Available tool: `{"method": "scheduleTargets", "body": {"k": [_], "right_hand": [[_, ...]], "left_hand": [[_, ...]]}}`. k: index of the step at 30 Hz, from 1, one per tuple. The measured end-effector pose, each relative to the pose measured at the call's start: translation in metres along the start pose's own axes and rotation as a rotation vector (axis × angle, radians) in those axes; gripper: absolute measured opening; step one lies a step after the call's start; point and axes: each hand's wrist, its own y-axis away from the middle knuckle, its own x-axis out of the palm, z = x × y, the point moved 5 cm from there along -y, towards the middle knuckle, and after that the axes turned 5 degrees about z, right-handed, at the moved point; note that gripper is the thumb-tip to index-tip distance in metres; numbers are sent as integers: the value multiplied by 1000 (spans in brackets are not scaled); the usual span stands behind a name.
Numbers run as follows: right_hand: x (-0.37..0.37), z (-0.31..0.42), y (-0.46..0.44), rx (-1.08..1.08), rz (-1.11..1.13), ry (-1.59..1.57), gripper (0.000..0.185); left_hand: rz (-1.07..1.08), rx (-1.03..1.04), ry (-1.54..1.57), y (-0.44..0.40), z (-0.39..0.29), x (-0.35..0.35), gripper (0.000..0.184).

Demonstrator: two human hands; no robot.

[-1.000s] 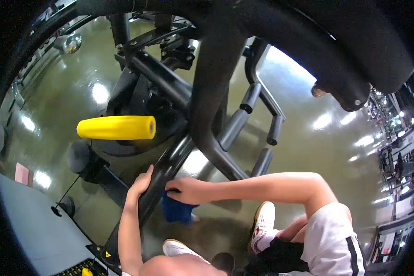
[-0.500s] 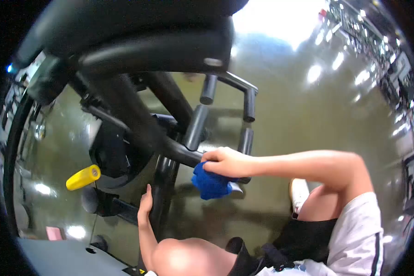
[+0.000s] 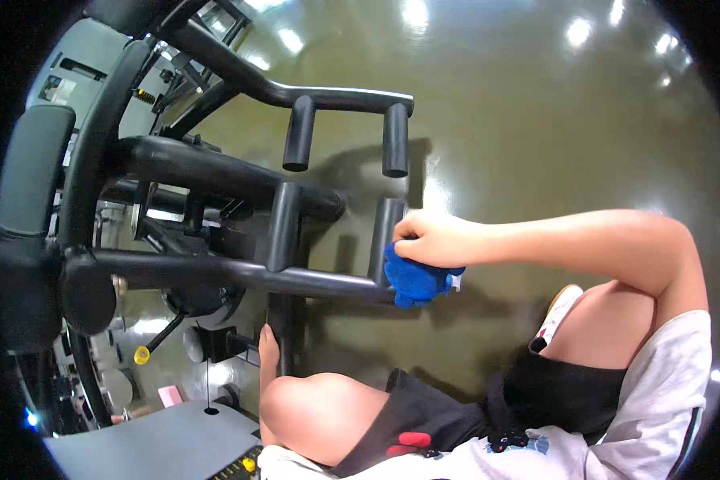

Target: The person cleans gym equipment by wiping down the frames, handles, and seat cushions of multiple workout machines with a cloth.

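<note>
My right hand [image 3: 435, 238] is closed on a bunched blue cloth [image 3: 418, 280], with a small white tag showing at its right edge. The cloth lies against the outer end of the lower black bar [image 3: 312, 280] of an exercise machine, where an upright grip [image 3: 386, 232] meets it. Lower left, beyond my knee, my left hand [image 3: 269, 349] appears stretched out beside a black frame post [image 3: 290, 344]. It seems to hold nothing; whether it touches the post I cannot tell.
An upper bar [image 3: 344, 99] with two hanging grips runs above the lower one. Padded rollers [image 3: 88, 292] and a back pad [image 3: 34, 170] stand at the left. A yellow-ended lever [image 3: 142, 354], a grey panel [image 3: 152, 444] and a pink object [image 3: 170, 396] are at lower left.
My view has swung, bringing both handle bars fully into sight. My right hand and the cloth have moved outward along the lower bar to its end. My left hand stays low by the post.
</note>
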Motion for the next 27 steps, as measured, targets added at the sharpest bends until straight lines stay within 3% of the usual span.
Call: {"method": "scheduleTargets", "body": {"k": [4, 5, 6, 8, 10, 12, 14, 16, 18, 22, 25, 26, 27], "right_hand": [[-41, -38, 8, 85, 87, -169, 34], [-54, -49, 6, 89, 43, -245, 34], [-65, -60, 1, 137, 101, -340, 32], [-92, -72, -4, 171, -84, -476, 38], [-117, -64, -11, 79, -63, -497, 38], [-128, -63, -23, 47, -10, -526, 37], [-131, -49, -23, 55, 58, -492, 41], [-130, -34, -24, -173, 124, -480, 49], [-123, -11, -18, -251, 327, -776, 54], [-118, 20, 3, -371, 622, -1166, 64], [-126, 11, 6, -353, 656, -1277, 66], [-130, 4, 3, -322, 644, -1336, 65], [-137, -1, 1, -290, 656, -1375, 62]], "left_hand": [[-63, 101, -388, 78, -59, -1, 50], [95, 7, -382, 88, -64, -5, 48], [201, -320, -46, 109, -60, -7, 37], [459, -176, 415, 145, -105, -13, 27], [275, -195, -34, 170, -169, -39, 24], [125, -35, -200, 178, -207, -69, 26], [41, -15, -147, 191, -278, -77, 25], [109, 157, -97, 205, -370, -51, 25], [273, 200, 287, 216, -431, -1, 41], [324, 246, 470, 229, -508, 83, 62], [468, 118, 505, 209, -522, 94, 55], [380, 176, 452, 203, -529, 88, 45], [371, 91, 455, 192, -525, 80, 42]]}}
